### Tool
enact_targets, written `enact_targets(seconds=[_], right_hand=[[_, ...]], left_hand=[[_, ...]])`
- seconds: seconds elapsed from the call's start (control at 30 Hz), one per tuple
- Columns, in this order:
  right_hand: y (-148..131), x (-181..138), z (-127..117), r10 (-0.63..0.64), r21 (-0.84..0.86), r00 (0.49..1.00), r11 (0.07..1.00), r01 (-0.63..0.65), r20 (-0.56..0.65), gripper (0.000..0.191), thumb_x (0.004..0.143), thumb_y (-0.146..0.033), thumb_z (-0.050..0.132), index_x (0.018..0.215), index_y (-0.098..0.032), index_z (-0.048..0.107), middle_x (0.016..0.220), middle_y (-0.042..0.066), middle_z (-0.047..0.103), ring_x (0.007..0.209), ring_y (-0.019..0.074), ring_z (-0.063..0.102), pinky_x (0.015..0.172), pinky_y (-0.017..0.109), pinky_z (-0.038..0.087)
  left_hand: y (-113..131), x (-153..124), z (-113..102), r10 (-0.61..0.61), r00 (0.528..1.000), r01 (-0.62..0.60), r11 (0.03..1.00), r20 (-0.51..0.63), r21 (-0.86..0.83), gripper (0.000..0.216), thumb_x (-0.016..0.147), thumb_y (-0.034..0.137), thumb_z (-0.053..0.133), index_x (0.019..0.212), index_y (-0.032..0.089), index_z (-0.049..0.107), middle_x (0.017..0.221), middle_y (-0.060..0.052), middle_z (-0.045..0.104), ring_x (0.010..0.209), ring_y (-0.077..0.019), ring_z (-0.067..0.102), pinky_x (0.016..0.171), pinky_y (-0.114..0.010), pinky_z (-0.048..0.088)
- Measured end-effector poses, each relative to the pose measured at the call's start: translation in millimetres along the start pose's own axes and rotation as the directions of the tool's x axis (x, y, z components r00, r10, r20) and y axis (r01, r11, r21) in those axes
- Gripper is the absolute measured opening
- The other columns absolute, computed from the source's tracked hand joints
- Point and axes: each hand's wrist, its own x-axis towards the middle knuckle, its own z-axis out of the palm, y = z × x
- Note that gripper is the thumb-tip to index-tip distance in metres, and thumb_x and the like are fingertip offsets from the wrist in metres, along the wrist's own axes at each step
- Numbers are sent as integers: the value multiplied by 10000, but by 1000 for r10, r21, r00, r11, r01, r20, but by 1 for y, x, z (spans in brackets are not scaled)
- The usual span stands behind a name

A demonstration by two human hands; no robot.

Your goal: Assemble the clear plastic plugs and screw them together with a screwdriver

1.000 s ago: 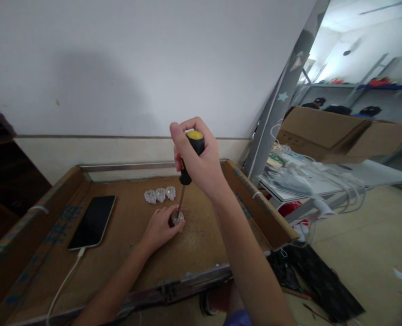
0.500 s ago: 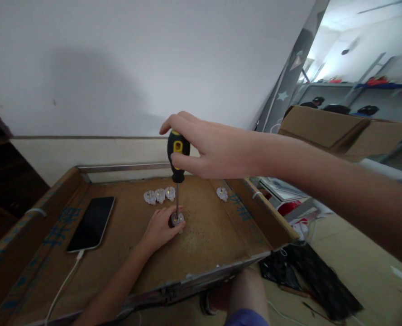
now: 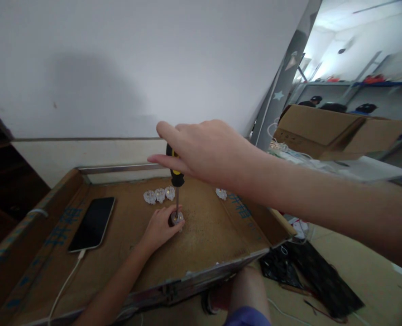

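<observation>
My right hand (image 3: 201, 149) is over the black and yellow handle of a screwdriver (image 3: 178, 179), with its thumb and fingers around the handle's top and partly hiding it. The screwdriver stands upright, its tip down on a small clear plastic part with brass-coloured metal bits (image 3: 178, 218). That part is pinched against the cardboard surface by the fingers and thumb of my left hand (image 3: 160, 228). Behind it, three similar clear parts (image 3: 159, 195) sit side by side. Another clear part (image 3: 221, 194) lies to the right, partly covered by my right forearm.
A cardboard-lined tray (image 3: 217, 240) with raised sides forms the work surface. On its left lies a phone (image 3: 92, 224) with a white cable (image 3: 65, 283). Beyond the right side are an open cardboard box (image 3: 323, 127) and black plastic (image 3: 319, 276) on the floor. People work farther back.
My right hand has turned about the screwdriver handle, its thumb now sticking out to the left and the back of the hand higher. My left hand and the clear part have stayed in place.
</observation>
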Motion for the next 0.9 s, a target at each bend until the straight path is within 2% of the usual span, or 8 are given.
enact_targets(seconds=[0.17, 0.27, 0.37, 0.53, 0.63, 0.73, 0.83, 0.9], right_hand=[[7, 0, -4, -46, 31, 985, 999, 41, 164, 254, 706, -206, 687, 923, -213, 553, 823, 8, 630, 747, 147, 580, 643, 251, 430], [9, -1, -1, 23, -25, 999, 999, -22, 47, 165, 768, -292, 647, 857, -187, 556, 677, 5, 591, 756, 178, 586, 692, 287, 432], [17, 1, 2, 13, -4, 997, 1000, -13, -72, 212, 713, -290, 697, 828, -176, 560, 671, 3, 581, 798, 196, 578, 754, 317, 423], [34, 8, -1, -5, 101, 983, 995, -14, 184, 374, 754, -207, 620, 1113, -177, 520, 756, -5, 609, 657, 134, 546, 651, 279, 429], [29, 7, -3, 79, -159, 989, 986, -58, 125, 338, 833, -346, 561, 1094, -132, 536, 749, 37, 615, 739, 185, 580, 706, 318, 425], [14, 2, -5, 104, -331, 991, 941, -69, 90, 371, 861, -379, 518, 1093, -89, 533, 926, 117, 633, 919, 238, 575, 806, 359, 407], [-1, -1, -7, 14, -215, 969, 976, 41, 248, 406, 853, -251, 522, 1227, -112, 445, 1148, 121, 579, 979, 184, 553, 819, 297, 408], [-6, -1, -5, -25, -171, 957, 982, 77, 288, 397, 859, -246, 516, 1233, -135, 442, 1146, 102, 584, 953, 168, 560, 793, 280, 414]], left_hand=[[0, 0, 0, -8, 1000, 8, 1000, 9, 1, 383, 792, 361, 570, 1155, 238, 567, 1054, -44, 670, 941, -242, 605, 873, -392, 425], [0, 0, 0, 3, 1000, -3, 1000, 0, 0, 386, 790, 359, 576, 1155, 233, 567, 1056, -43, 669, 930, -235, 607, 863, -382, 430], [0, 0, 0, 14, 1000, -14, 1000, -8, 0, 382, 789, 362, 584, 1146, 227, 571, 1032, -40, 674, 936, -236, 610, 866, -379, 434], [-1, -1, 0, -1, 1000, 1, 1000, -4, 13, 384, 792, 359, 587, 1150, 219, 570, 1045, -48, 668, 931, -240, 606, 864, -380, 430], [0, -1, -1, -2, 1000, 2, 1000, 14, 20, 383, 794, 364, 583, 1148, 219, 569, 1049, -50, 668, 939, -242, 602, 861, -378, 429], [2, -1, -2, -1, 1000, 1, 1000, 21, 16, 381, 794, 365, 578, 1148, 224, 569, 1060, -47, 670, 940, -240, 604, 871, -378, 428], [2, 0, -2, -6, 1000, 6, 1000, 16, 6, 382, 793, 358, 576, 1150, 221, 568, 1084, -50, 665, 952, -241, 600, 882, -385, 425], [2, 0, -2, -6, 1000, 6, 1000, 11, -1, 381, 794, 358, 574, 1148, 218, 571, 1087, -52, 663, 955, -241, 600, 889, -390, 422]])
